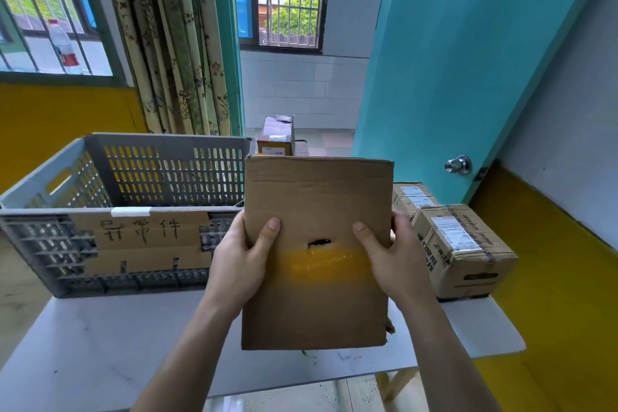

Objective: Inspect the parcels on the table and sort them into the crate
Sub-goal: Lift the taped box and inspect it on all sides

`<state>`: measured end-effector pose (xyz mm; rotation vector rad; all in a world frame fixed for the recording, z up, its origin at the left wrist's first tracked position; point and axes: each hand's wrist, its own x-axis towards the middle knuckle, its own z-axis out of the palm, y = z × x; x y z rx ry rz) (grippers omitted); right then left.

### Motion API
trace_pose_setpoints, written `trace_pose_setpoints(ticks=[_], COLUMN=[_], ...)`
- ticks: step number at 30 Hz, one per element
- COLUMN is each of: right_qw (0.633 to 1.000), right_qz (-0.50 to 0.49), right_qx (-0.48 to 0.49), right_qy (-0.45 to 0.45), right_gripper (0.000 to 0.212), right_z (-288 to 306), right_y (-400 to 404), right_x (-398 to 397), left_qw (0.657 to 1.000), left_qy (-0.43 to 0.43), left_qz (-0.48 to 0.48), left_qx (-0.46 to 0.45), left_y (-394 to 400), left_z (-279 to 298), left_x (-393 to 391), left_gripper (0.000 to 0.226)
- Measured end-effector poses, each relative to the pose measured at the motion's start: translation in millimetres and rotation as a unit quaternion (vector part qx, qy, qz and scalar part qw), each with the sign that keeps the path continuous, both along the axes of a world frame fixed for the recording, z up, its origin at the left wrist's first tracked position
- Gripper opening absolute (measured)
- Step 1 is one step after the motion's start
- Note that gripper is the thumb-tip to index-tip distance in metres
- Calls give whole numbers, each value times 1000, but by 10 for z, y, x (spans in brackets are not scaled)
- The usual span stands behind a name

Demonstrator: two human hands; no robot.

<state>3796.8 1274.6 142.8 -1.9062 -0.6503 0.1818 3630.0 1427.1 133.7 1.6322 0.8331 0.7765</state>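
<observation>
We've got the flat cardboard parcel [317, 244] up off the table [100, 344], held upright facing us over the middle of its front edge. Left hand [240, 261] grips the parcel's left edge, thumb on the near face, fingers wrapped behind. Right hand [394, 261] mirrors it on the right edge. Both clamped on the parcel.

Near face shows a torn hole [319, 242] just above a band of yellow tape [321, 264]; lower right corner looks frayed. So our read: damaged item, and it's still in the inspect step.

Handling guess: thin and light, fairly stiff board, could bow if squeezed mid-panel. Keep the hold on the side edges and off the hole, which may tear further. Tape patch likely slick.

Grey crate [133, 177] sits at the table's left side, just beside the parcel, a handwritten cardboard label [140, 234] on its near wall. Two more taped boxes [461, 244] at the right edge, another box [276, 135] at the far edge behind the parcel.
</observation>
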Motion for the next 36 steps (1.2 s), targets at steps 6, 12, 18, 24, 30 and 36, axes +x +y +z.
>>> trace_pose_setpoints(ticks=[6, 12, 18, 24, 30, 36], right_qw=[998, 998, 999, 996, 999, 996], right_qz=[9, 5, -6, -35, -26, -39], right_qx=[-33, -42, -31, -44, -28, -36], right_qy=[-46, -41, -9, -71, 7, 67], right_gripper=[52, 38, 50, 62, 42, 40], right_z=[68, 35, 391, 319, 458, 470], right_y=[-64, -103, -91, -82, -85, -102], right_x=[13, -83, -51, -34, -96, -143], left_qw=[1000, 999, 998, 998, 998, 999], left_qy=[-9, 8, 1, 1, -9, 8], left_qz=[-4, 2, -8, -22, -23, -41], left_qx=[-18, 34, 62, 61, 54, -15], left_y=[-60, -19, -35, -101, -71, -136], left_z=[56, 93, 173, 159, 190, 337], left_x=[19, -19, -22, -24, -52, -39], left_gripper=[34, 31, 38, 52, 45, 56])
